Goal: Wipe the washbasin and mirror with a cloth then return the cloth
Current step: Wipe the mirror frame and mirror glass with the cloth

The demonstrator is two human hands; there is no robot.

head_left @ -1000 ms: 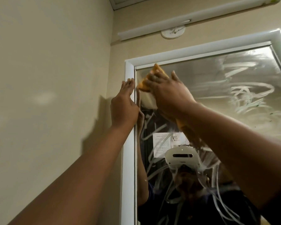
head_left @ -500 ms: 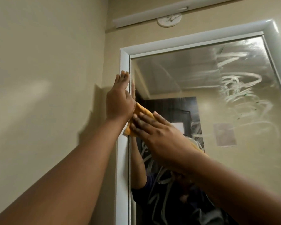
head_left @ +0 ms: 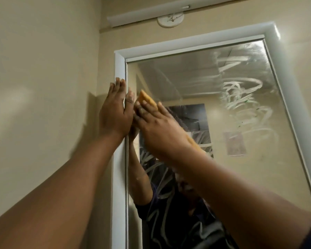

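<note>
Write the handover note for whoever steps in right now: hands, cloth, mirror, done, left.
Left hand: open, flat against the white mirror frame.
Right hand: straight fingers press the orange cloth to the mirror, upper left, beside the left hand.
Done: the glass's upper-left part looks mostly clear.
Left: white smears at upper right and at the bottom; washbasin not in view; cloth not yet returned.

Two hands (head_left: pixel 133 119), one orange cloth (head_left: pixel 147 99), one white-framed mirror (head_left: pixel 241 123), one round wall fitting (head_left: pixel 170 20).

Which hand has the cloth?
The right hand: it presses the orange cloth flat on the mirror. The left hand rests bare on the frame.
</note>
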